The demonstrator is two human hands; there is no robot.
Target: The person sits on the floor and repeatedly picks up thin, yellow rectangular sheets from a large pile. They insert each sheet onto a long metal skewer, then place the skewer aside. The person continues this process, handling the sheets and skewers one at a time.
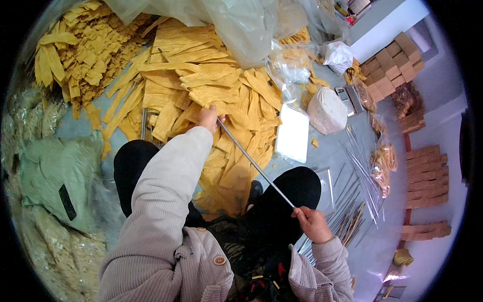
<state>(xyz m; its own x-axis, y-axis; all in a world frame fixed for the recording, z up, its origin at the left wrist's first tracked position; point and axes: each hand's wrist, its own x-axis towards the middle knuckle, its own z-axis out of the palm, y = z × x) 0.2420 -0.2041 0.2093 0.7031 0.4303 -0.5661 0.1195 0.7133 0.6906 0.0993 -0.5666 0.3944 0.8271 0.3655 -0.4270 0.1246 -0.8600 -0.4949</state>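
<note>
My left hand grips the near end of a folded stack of yellow sheet strips, which look like tofu skin. From beside its fingers a thin metal rod slants down to the right. My right hand is closed around the rod's near end, above my right knee. The rod's far tip is hidden at the left hand and strips, so I cannot tell if it pierces them. More loose strips lie heaped beneath and around the left hand.
A shredded yellow pile lies at the upper left, a green bag at the left. White packages, a scale and loose metal rods are on the right. Clear plastic hangs over the far side. Cardboard stacks stand beyond.
</note>
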